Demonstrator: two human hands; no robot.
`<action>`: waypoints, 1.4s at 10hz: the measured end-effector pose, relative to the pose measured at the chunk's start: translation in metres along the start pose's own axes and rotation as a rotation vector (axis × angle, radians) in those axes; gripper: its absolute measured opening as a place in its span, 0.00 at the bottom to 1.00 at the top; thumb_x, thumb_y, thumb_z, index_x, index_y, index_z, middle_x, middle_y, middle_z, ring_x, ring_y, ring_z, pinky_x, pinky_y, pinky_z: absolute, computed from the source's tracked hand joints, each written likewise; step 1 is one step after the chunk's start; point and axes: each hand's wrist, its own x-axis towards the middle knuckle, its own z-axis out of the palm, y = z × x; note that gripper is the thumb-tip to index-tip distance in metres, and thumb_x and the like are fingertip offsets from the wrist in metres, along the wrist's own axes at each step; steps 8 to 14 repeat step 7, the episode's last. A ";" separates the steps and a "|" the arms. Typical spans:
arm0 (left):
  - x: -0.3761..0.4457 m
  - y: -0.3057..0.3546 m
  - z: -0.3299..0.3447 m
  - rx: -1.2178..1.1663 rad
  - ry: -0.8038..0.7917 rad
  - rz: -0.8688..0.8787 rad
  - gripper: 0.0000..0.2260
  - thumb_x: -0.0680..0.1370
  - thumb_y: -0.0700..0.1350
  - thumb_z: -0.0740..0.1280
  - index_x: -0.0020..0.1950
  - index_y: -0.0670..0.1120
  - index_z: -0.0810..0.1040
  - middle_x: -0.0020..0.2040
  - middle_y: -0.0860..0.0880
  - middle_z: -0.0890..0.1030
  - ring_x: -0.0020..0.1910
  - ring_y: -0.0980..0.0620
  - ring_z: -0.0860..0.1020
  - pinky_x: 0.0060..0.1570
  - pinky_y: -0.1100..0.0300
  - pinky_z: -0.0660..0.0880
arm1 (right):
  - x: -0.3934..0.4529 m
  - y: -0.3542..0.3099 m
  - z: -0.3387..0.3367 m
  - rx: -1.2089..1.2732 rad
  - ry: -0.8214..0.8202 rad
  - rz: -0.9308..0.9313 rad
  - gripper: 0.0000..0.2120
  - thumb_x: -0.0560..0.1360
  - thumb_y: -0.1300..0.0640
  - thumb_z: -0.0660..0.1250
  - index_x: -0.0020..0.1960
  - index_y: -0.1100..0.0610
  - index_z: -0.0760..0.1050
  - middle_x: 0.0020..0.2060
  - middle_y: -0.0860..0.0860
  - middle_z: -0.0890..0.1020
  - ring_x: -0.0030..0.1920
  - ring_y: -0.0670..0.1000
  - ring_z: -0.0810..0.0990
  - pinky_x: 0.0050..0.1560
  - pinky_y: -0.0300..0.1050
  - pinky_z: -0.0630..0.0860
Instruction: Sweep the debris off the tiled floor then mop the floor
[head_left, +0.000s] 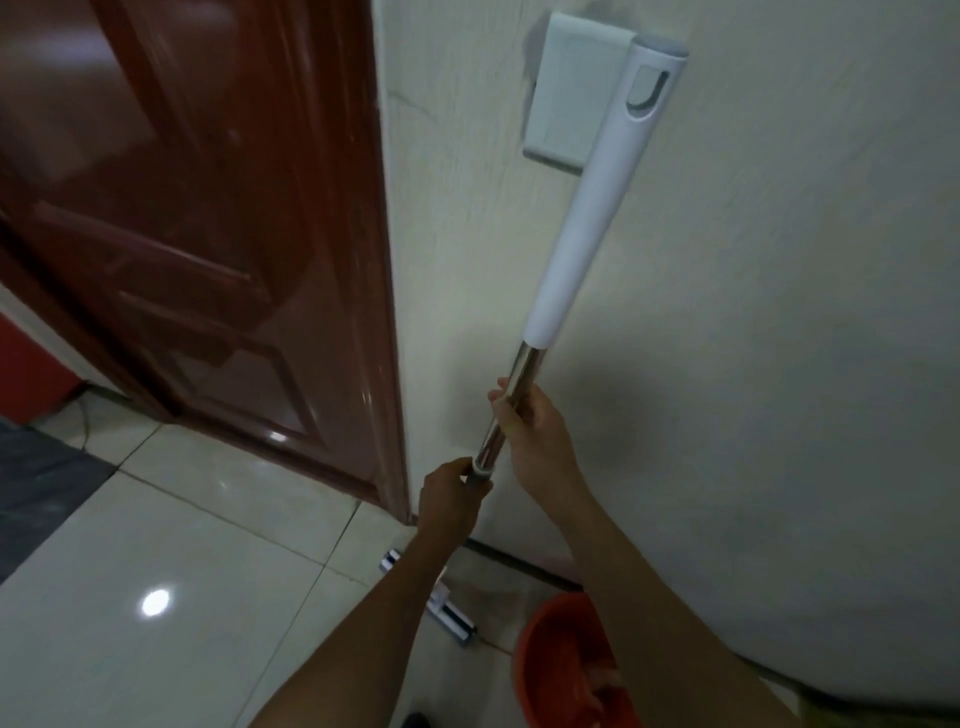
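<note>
A mop pole stands nearly upright against the cream wall, with a white plastic grip (592, 208) on top and a shiny metal shaft (511, 405) below. My right hand (524, 415) grips the metal shaft a little under the white grip. My left hand (452, 493) grips the pole lower down, around a grey collar. More of the shiny pole (441, 608) shows near the floor behind my left forearm. The mop head is hidden. The pale tiled floor (171, 545) spreads out at lower left.
An orange bucket (566, 660) stands on the floor at lower right by the wall. A dark red wooden door (208, 234) fills the left. A white switch box (571, 88) is on the wall behind the pole top. A dark mat (36, 493) lies at far left.
</note>
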 end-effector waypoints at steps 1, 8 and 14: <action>0.007 0.011 0.004 0.029 0.022 0.056 0.10 0.77 0.53 0.71 0.56 0.53 0.83 0.43 0.52 0.86 0.38 0.52 0.84 0.43 0.47 0.83 | 0.011 0.004 -0.008 -0.085 0.050 0.015 0.03 0.82 0.50 0.62 0.53 0.48 0.73 0.53 0.58 0.81 0.48 0.51 0.81 0.45 0.34 0.75; -0.008 0.043 -0.004 0.218 -0.033 0.193 0.17 0.81 0.51 0.67 0.69 0.49 0.79 0.62 0.49 0.82 0.56 0.49 0.82 0.58 0.51 0.79 | -0.012 0.007 -0.058 -0.365 -0.008 0.162 0.20 0.81 0.55 0.60 0.72 0.56 0.70 0.65 0.53 0.77 0.58 0.51 0.77 0.47 0.33 0.68; -0.008 0.043 -0.004 0.218 -0.033 0.193 0.17 0.81 0.51 0.67 0.69 0.49 0.79 0.62 0.49 0.82 0.56 0.49 0.82 0.58 0.51 0.79 | -0.012 0.007 -0.058 -0.365 -0.008 0.162 0.20 0.81 0.55 0.60 0.72 0.56 0.70 0.65 0.53 0.77 0.58 0.51 0.77 0.47 0.33 0.68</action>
